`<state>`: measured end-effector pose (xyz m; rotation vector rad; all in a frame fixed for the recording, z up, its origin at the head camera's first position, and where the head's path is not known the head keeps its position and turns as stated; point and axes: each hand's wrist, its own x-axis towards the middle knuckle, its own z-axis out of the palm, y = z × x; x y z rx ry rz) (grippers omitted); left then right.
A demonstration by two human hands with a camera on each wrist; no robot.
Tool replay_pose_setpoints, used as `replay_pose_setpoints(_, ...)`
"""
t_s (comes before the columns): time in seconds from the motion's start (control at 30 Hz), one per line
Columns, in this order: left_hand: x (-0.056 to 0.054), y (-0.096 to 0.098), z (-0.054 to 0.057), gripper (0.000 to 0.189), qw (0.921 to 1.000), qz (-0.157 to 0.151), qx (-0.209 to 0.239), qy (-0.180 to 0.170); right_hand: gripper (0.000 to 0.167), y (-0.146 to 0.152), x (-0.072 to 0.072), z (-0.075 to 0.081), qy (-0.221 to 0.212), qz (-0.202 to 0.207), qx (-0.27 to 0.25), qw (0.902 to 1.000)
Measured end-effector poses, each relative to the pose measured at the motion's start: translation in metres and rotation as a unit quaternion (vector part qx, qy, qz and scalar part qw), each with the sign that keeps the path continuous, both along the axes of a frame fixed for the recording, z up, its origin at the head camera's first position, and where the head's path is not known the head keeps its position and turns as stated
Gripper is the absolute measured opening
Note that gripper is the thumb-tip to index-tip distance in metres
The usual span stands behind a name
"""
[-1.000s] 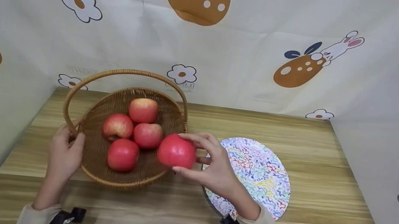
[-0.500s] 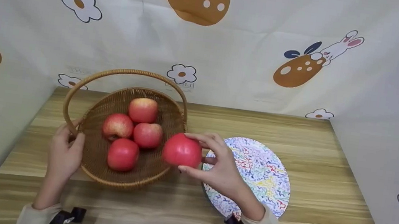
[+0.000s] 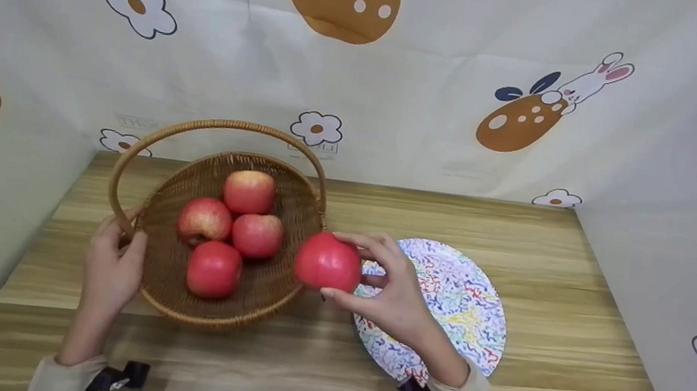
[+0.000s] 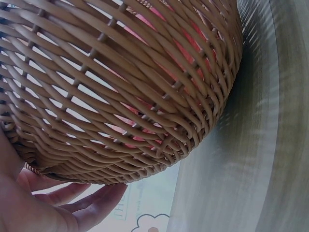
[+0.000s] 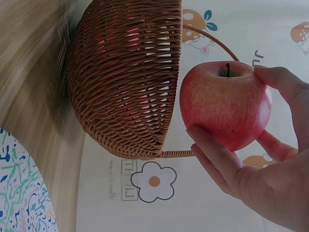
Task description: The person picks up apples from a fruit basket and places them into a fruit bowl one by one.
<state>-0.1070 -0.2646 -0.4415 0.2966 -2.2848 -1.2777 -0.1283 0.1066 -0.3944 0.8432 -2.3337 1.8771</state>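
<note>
A red apple (image 3: 329,262) is held between the thumb and fingers of my right hand (image 3: 399,296), above the right rim of the wicker basket. In the right wrist view this apple (image 5: 224,104) shows its stem and stands apart from the basket wall (image 5: 120,72). My left hand (image 3: 113,265) grips the left side of the wicker basket (image 3: 217,323) where the handle joins the rim. Several more red apples (image 3: 214,270) lie inside the basket. Through the weave in the left wrist view, bits of red show, and the left fingers (image 4: 99,205) curl at the rim.
A round board (image 3: 443,295) with a multicoloured squiggle pattern lies right of the basket, partly under the right hand and forearm. The wood-grain table (image 3: 566,385) is bordered by a white patterned sheet (image 3: 428,98) at the back and sides.
My right hand has moved the apple to the right, from over the basket's inside to its right rim. The left hand and the basket have stayed put.
</note>
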Motion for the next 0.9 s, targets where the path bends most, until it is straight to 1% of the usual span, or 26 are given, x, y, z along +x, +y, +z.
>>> replay_pose_setpoints(0.17, 0.0, 0.001, 0.001, 0.04, 1.0, -0.001, 0.003, 0.003, 0.062, 0.003, 0.0, 0.0, -0.006, -0.005, -0.002, 1.0)
replay_pose_setpoints(0.3, 0.0, 0.0, 0.001, 0.043, 0.9999, -0.012, 0.01, 0.005, 0.062, 0.005, 0.001, -0.001, -0.014, -0.012, 0.003, 0.9998)
replay_pose_setpoints(0.43, 0.001, 0.0, 0.001, 0.045, 0.9994, -0.024, 0.024, -0.003, 0.061, 0.008, 0.0, -0.002, -0.013, -0.02, 0.008, 0.9997)
replay_pose_setpoints(0.57, 0.001, 0.0, 0.002, 0.045, 0.9993, -0.023, 0.027, -0.012, 0.061, 0.01, 0.0, -0.003, -0.01, -0.023, 0.007, 0.9997)
replay_pose_setpoints(0.67, 0.001, 0.0, 0.002, 0.044, 0.9996, -0.017, 0.021, -0.007, 0.061, 0.011, -0.001, -0.003, -0.009, -0.022, 0.003, 0.9997)
replay_pose_setpoints(0.8, 0.001, 0.0, 0.002, 0.044, 0.9996, -0.018, 0.021, -0.005, 0.061, 0.013, -0.002, -0.003, -0.005, -0.025, 0.002, 0.9997)
replay_pose_setpoints(0.9, 0.001, 0.0, 0.003, 0.045, 0.9994, -0.022, 0.027, -0.011, 0.061, 0.016, -0.002, -0.003, -0.002, -0.031, 0.005, 0.9995)
